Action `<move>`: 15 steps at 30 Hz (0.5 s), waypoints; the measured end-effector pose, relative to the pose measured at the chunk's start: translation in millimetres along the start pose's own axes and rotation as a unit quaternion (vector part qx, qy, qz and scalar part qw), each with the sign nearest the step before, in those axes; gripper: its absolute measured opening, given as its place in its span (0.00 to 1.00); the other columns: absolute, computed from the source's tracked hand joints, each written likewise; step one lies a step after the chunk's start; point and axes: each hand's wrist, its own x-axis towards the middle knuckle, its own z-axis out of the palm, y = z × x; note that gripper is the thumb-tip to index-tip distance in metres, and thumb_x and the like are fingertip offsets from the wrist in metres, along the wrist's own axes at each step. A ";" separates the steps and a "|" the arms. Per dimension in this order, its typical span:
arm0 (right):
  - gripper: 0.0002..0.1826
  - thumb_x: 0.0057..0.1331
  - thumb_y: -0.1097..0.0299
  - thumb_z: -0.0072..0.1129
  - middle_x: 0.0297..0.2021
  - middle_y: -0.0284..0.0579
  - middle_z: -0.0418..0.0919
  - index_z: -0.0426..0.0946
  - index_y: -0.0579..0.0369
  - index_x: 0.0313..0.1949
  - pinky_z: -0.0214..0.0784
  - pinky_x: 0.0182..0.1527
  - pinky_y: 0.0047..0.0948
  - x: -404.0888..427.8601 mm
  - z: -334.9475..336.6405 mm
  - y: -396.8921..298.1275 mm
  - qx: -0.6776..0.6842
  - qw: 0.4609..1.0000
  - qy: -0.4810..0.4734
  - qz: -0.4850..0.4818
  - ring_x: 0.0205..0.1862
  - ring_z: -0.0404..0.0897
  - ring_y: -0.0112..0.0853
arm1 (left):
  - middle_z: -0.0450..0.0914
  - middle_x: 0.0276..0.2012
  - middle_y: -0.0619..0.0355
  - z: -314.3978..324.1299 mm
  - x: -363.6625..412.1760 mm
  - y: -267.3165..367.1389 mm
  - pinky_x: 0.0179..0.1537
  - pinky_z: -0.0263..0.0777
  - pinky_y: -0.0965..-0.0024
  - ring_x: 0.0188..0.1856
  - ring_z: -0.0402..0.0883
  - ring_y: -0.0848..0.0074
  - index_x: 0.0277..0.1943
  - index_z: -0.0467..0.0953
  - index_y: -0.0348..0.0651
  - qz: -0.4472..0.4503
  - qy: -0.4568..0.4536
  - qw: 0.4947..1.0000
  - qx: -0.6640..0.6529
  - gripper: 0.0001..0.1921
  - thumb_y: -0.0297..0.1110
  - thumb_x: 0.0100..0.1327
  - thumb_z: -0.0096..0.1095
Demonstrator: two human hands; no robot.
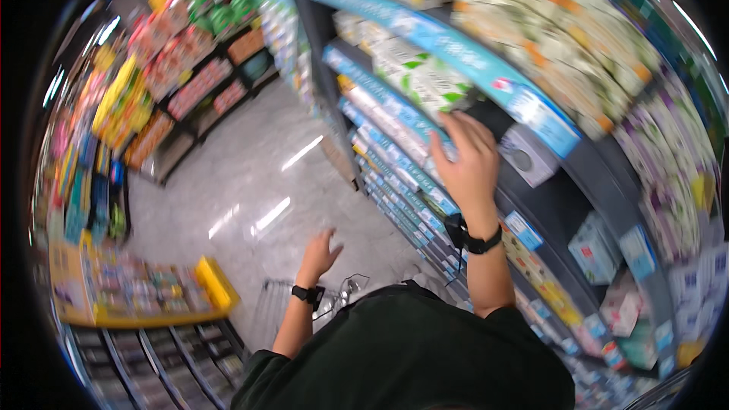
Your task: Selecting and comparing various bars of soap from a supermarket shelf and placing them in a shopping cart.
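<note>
My right hand is raised at a store shelf, fingers spread and nothing in them. Its fingertips are close to white and green packages on an upper shelf; whether they touch is blurred. Just right of the hand, a pale lilac box with a grey circle stands on the dark shelf. Lower down on the same side sits a light blue package. My left hand hangs over the grey floor, thumb apart from the fingers, holding nothing. Both wrists wear black straps with a small device.
A wire cart or basket is beside my left forearm. Shelf edges with blue price strips run along my right. Display racks with red and yellow packs line the left, and a yellow-edged bin stands lower left. Grey floor lies between.
</note>
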 end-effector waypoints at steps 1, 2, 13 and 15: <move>0.11 0.62 0.73 0.67 0.40 0.48 0.85 0.84 0.58 0.45 0.76 0.49 0.40 -3.8 1.4 -12.0 0.013 1.000 0.027 -0.007 0.40 0.84 0.45 | 0.83 0.53 0.41 6.9 -38.8 -14.4 0.56 0.76 0.51 0.55 0.81 0.50 0.61 0.76 0.41 -0.034 -0.085 0.993 0.071 0.27 0.45 0.63 0.69; 0.10 0.64 0.75 0.65 0.39 0.49 0.85 0.83 0.61 0.45 0.76 0.48 0.38 -15.7 6.2 -18.1 0.071 0.997 0.037 -0.014 0.39 0.85 0.43 | 0.83 0.54 0.41 12.7 -70.3 -22.8 0.55 0.76 0.50 0.56 0.81 0.51 0.60 0.76 0.42 -0.093 -0.170 0.977 0.087 0.28 0.48 0.62 0.68; 0.18 0.67 0.68 0.65 0.41 0.48 0.86 0.80 0.58 0.55 0.77 0.42 0.33 -238.7 138.3 -111.6 0.391 0.669 -0.629 0.060 0.36 0.85 0.36 | 0.81 0.59 0.43 85.0 -292.5 22.8 0.59 0.74 0.51 0.59 0.79 0.50 0.67 0.71 0.43 -0.448 0.059 0.879 -0.152 0.32 0.51 0.65 0.65; 0.24 0.64 0.65 0.68 0.43 0.47 0.84 0.78 0.56 0.59 0.75 0.45 0.32 -254.3 142.3 -122.0 0.355 0.591 -0.715 -0.117 0.39 0.83 0.34 | 0.81 0.60 0.44 99.9 -314.1 37.5 0.59 0.73 0.52 0.60 0.79 0.51 0.68 0.71 0.43 -0.488 0.092 0.846 -0.195 0.32 0.51 0.65 0.65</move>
